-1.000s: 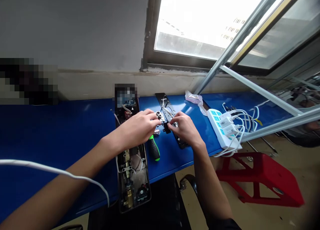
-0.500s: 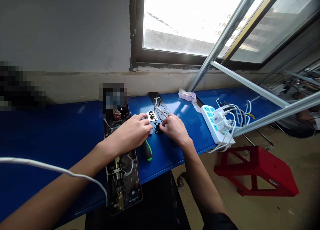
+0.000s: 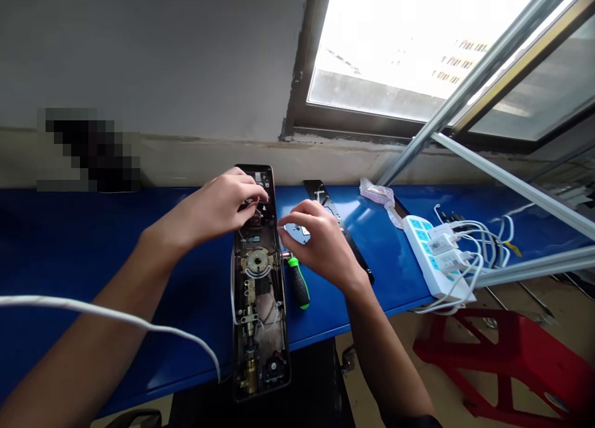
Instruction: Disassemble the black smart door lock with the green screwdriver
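Clearly the work is somewhere in its middle. The long lock body lies open-faced on the blue tabletop, its brass gear, springs and white wires all bare, with no cover on it. The left hand is curled over the far end of that body, fingertips pinching down among the small parts and wires there; what exactly they grip is hidden under the fingers. The right hand is closed on a small silver plate, holding it just beside the body's right edge, not yet seated anywhere. I judge the fitting of that piece as undone, and the black mounting plate behind the right hand also lies apart from the body.

For room: the near end of the lock body overhangs the tabletop's front edge, so a push toward the person could tip it off. A green-handled screwdriver lies touching close along its right side, near that same edge. To the right a white power strip with its tangle of cables sits near the edge too, and a pink bag rests by the wall. The left stretch of tabletop offers open space, though a white cable crosses over the left forearm.
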Motion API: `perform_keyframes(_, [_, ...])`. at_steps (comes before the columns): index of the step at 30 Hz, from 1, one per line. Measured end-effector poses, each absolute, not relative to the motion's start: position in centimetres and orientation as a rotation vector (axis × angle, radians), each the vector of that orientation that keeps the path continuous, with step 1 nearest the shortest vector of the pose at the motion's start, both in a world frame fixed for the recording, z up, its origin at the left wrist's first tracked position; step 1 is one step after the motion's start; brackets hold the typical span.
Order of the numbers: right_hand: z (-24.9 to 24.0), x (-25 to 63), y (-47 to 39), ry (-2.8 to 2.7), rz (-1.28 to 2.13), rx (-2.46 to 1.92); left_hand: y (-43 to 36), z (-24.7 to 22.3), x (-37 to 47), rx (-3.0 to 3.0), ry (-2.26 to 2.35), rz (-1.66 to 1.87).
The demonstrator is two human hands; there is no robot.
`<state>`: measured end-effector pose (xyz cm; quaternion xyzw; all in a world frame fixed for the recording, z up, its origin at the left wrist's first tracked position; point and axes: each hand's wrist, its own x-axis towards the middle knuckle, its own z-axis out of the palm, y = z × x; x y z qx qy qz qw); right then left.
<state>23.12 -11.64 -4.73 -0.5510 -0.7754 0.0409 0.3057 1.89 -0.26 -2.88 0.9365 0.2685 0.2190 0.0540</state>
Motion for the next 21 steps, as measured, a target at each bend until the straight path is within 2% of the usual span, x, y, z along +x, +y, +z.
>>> perform_keyframes(10, [-5.5, 19.3, -8.7, -2.134, 0.031, -1.375, 1.0, -3.0, 0.2, 2.818, 0.699, 0.612])
perform_keyframes(21, [-5.8, 18.6, -8.5, -2.099, -0.007, -1.420, 1.6, -3.6, 0.4, 2.684, 0.790, 0.779])
